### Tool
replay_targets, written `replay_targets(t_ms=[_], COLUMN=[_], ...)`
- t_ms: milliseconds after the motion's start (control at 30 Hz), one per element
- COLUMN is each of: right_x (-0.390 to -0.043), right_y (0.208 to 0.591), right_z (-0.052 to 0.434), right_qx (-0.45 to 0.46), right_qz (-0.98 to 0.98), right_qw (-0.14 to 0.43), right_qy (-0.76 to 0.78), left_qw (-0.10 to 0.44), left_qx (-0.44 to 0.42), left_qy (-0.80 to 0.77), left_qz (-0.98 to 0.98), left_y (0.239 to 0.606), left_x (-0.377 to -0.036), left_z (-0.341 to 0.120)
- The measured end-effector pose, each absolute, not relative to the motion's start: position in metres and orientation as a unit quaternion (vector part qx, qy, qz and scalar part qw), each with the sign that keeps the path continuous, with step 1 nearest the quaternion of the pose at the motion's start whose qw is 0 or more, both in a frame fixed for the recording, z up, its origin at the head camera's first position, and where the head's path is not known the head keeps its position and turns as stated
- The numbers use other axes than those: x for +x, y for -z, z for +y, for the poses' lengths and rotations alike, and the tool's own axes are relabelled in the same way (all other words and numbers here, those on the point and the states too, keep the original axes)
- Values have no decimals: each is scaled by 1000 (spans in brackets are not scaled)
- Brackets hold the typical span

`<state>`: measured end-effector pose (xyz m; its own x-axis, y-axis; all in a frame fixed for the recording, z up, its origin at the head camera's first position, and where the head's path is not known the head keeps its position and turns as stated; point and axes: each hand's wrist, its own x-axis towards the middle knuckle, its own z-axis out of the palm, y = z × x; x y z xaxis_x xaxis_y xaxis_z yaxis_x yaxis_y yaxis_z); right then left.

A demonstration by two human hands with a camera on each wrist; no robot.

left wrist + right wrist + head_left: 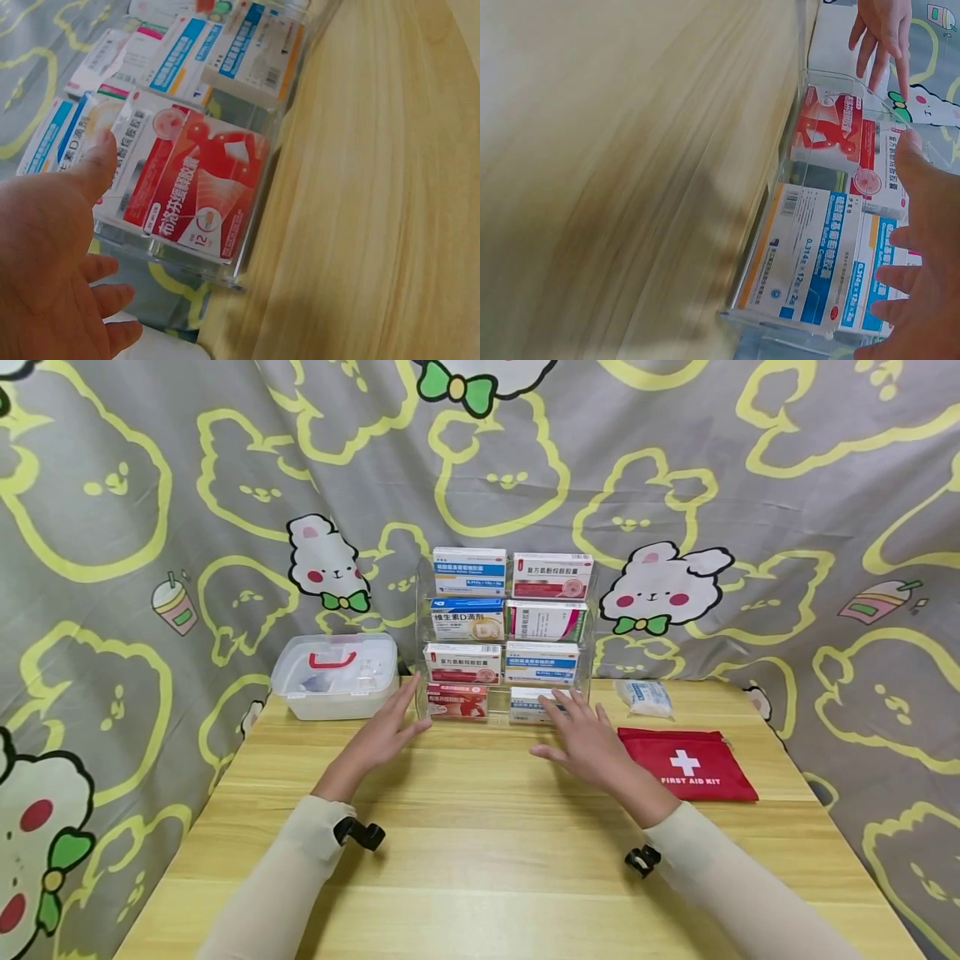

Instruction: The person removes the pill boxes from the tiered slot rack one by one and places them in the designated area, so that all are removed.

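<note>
A clear tiered rack (420, 610) full of medicine boxes stands at the back middle of the wooden table (480, 860). My left hand (386, 731) is open with straight fingers, its tips at the rack's lower left corner beside a red box (457, 701) (202, 187). My right hand (581, 735) is open too, palm down, with its fingertips at the rack's lower right front near a white and blue box (528, 703) (806, 259). Neither hand holds anything. In the left wrist view my left hand (60, 247) spreads next to the clear rack (259, 225).
A clear lidded box with a red handle (335, 675) sits at the back left. A red first aid kit pouch (686, 763) lies right of my right hand, with a white packet (645, 697) behind it. A patterned cloth hangs behind the table.
</note>
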<state>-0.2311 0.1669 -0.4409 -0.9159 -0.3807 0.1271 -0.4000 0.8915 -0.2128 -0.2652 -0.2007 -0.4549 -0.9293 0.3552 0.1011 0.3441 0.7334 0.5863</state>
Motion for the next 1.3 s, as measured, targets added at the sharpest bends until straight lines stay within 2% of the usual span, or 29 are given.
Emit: replay_targets(t_ms=[967,1300], right_x=[-261,-279], right_y=[436,442], right_z=[110,93], right_qx=[260,254], right_qz=[-956,-954], right_qw=[62,67], right_qy=[-123,-143], left_qw=[-12,-15], left_qx=[157,154], left_qy=[-393,-433], left_qz=[906,888], left_y=[461,468], left_x=[-303,-313], left_z=[-188,-189])
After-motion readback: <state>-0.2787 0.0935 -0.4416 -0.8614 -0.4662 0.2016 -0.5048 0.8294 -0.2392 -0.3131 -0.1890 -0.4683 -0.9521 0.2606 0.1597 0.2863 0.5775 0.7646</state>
